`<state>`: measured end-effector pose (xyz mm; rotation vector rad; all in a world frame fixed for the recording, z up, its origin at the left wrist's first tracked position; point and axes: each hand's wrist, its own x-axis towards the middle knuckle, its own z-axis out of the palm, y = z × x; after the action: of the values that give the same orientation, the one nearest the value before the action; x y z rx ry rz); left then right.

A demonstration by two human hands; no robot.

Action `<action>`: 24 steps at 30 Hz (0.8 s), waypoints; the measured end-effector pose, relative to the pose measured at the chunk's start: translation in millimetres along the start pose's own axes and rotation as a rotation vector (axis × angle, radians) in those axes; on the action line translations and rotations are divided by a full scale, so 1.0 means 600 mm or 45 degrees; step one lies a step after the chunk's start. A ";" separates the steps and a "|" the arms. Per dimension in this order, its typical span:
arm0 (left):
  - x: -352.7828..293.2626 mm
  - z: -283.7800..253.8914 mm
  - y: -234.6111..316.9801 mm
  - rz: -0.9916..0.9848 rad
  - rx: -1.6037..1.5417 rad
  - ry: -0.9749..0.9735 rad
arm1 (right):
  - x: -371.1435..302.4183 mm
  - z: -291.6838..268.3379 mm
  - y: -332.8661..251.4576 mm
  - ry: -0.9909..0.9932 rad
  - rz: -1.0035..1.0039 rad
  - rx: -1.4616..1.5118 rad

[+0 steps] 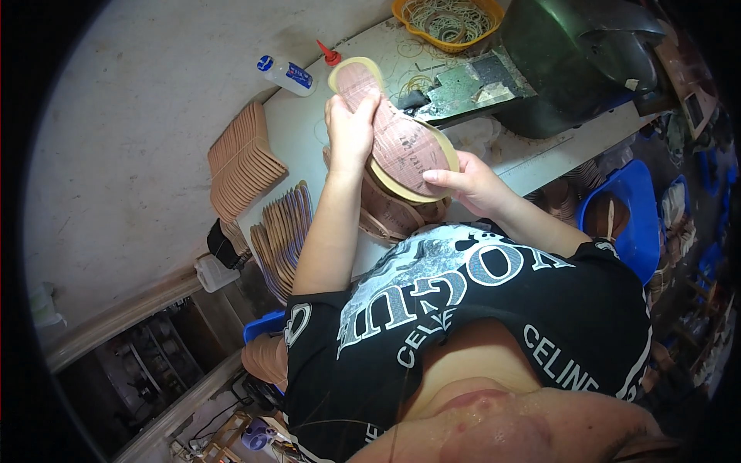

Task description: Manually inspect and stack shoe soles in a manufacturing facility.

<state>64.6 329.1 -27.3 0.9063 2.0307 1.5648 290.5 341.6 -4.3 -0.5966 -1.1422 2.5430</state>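
Up over the worktable I hold a shoe sole (397,139), a pinkish-brown insole shape with a pale yellow border and dark printed marks. My left hand (352,133) is closed around its narrow middle, thumb on the upper face. At the wide toe end, my right hand (469,184) pinches the edge, thumb on top and fingers hidden beneath. Below the sole, partly covered by it, lie more brown sole pieces (392,210) close to my body.
Left of me stand a tall stack of tan soles (241,158) and a row of coloured-edge soles (282,235). Behind are a white bottle (287,76), a red nozzle cap (329,54) and a yellow basket of rubber bands (448,42). A dark green machine (575,65) fills the far right.
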 end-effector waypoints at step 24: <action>0.100 -0.074 0.081 0.602 0.712 -1.205 | 0.071 0.068 0.011 0.107 0.050 0.317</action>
<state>4.3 348.7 35.5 1.9704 1.5642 0.4650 233.0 329.3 4.6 -0.6594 -0.7766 2.6114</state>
